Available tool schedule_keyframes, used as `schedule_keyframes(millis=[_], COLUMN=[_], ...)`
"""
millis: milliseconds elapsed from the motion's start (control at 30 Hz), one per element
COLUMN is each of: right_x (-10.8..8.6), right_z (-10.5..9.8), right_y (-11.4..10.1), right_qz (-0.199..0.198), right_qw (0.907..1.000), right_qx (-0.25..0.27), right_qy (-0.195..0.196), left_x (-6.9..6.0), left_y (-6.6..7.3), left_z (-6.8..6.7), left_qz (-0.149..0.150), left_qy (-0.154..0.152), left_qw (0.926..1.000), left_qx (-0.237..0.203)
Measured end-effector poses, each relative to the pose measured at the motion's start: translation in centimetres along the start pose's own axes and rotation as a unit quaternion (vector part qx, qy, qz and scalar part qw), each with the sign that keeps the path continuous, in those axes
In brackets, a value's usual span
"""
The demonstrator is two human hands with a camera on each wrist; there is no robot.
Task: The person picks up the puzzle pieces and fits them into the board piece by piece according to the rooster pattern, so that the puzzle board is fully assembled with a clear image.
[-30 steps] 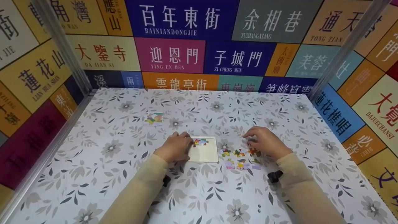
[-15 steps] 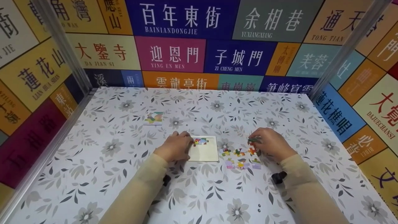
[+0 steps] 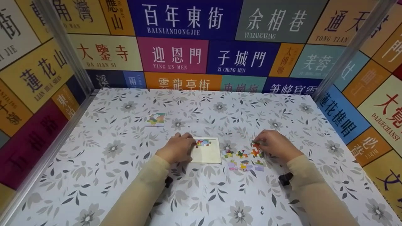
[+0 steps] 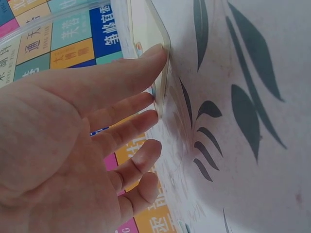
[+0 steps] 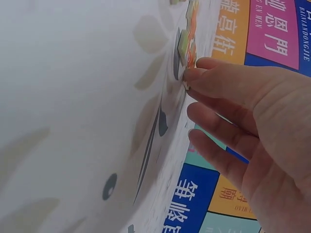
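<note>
A shallow cream puzzle tray (image 3: pixel 205 155) lies on the table, with a few joined jigsaw pieces (image 3: pixel 203 143) along its far left edge. My left hand (image 3: pixel 178 147) grips the tray's left side; in the left wrist view its thumb lies on the tray's rim (image 4: pixel 164 77) and the fingertips touch further along. To the right, my right hand (image 3: pixel 278 146) pinches a jigsaw piece (image 3: pixel 255 142) between thumb and forefinger, most of it hidden by the fingers. Just below that hand is an orange-red jigsaw piece (image 3: pixel 257 153), one of several loose pieces in two rows.
Nearer pieces include a yellow and lilac one (image 3: pixel 244 165) and a pink and lilac one (image 3: pixel 232 165). A small square colourful picture (image 3: pixel 156 119) lies at the back left of the flower-patterned table (image 3: pixel 125 175). Sign-printed walls (image 3: pixel 176 56) stand behind and on both sides.
My right hand came down onto the upper right of the loose pieces and took hold of a jigsaw piece, then shifted slightly right. The left hand and the tray stayed put.
</note>
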State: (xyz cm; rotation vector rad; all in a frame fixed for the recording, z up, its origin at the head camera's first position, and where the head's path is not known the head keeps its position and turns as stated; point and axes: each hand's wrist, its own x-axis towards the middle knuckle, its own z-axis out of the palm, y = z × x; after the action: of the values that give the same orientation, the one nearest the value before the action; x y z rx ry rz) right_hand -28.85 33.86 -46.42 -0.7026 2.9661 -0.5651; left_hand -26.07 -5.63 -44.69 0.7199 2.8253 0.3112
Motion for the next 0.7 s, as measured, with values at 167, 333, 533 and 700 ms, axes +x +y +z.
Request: schedule_keyframes(millis=[167,333,533,700], right_x=[-0.14,-0.16,-0.34,-0.46], right_z=[-0.08,-0.34,-0.27,0.05], right_y=[-0.14,-0.33,-0.37,-0.67], right_qz=[0.007,0.016,0.030,0.044], right_qw=[0.9999,0.9997,0.9993,0.9985], right_qx=[-0.008,-0.016,-0.021,-0.028], right_qy=[-0.002,0.002,0.009,0.020], left_x=[0.03,0.20,0.15,0.00], left_y=[0.11,0.19,0.20,0.21], left_z=[-0.17,-0.38,-0.28,-0.21], left_qz=[-0.008,-0.018,-0.015,-0.014], left_qy=[-0.009,-0.013,-0.014,-0.016], left_qw=[0.9999,0.9997,0.9998,0.9998], left_qx=[-0.001,0.003,0.007,0.003])
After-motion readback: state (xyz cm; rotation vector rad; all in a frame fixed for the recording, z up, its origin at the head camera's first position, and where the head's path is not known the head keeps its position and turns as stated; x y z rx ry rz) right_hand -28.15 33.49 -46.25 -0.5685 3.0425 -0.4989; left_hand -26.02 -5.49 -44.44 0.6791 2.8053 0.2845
